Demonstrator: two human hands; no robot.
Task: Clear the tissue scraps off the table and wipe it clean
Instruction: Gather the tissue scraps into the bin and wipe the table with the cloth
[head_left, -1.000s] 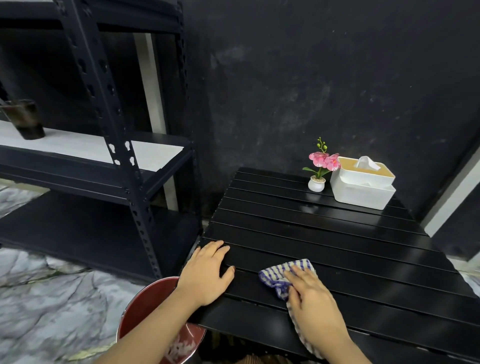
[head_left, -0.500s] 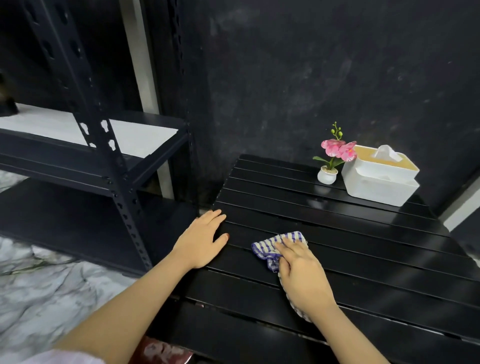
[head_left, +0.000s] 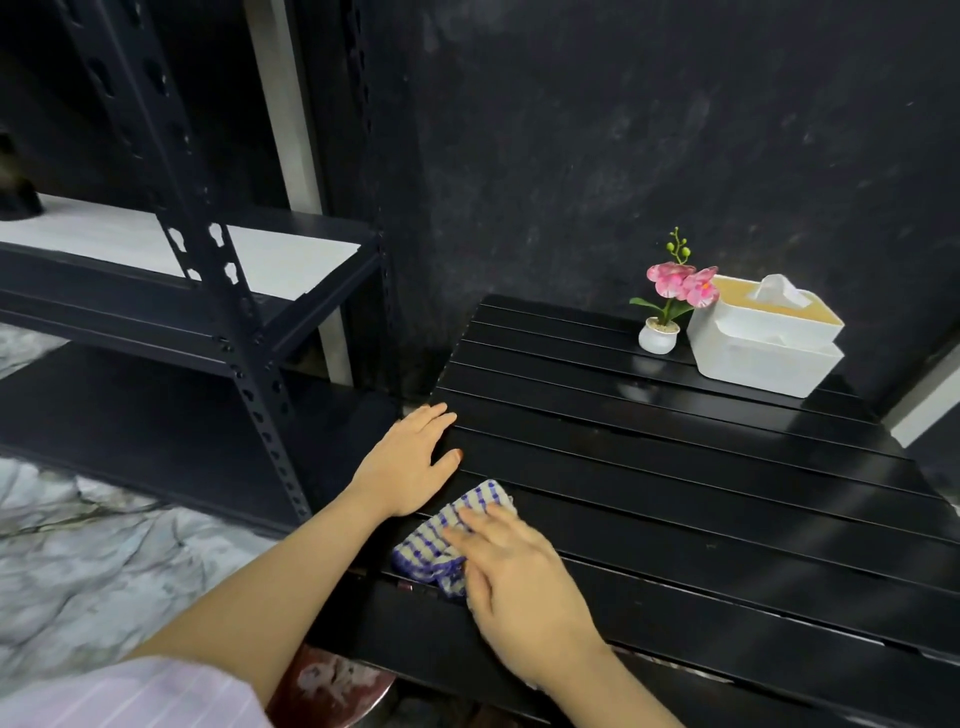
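Observation:
A black slatted table fills the right half of the view. My right hand presses a blue-and-white checked cloth flat against the table's near left part, fingers straight on top of it. My left hand rests flat on the table's left edge, just beyond the cloth, holding nothing. Below the table's near edge stands a red bin with white tissue scraps inside, mostly hidden by my left arm.
A white tissue box and a small potted pink flower stand at the table's far right. A dark metal shelf rack stands to the left, close to the table. Marbled floor lies below.
My right hand has slid the cloth left and nearer along the table. My left hand stayed on the left edge. The camera moved closer, and the bin dropped mostly out of sight.

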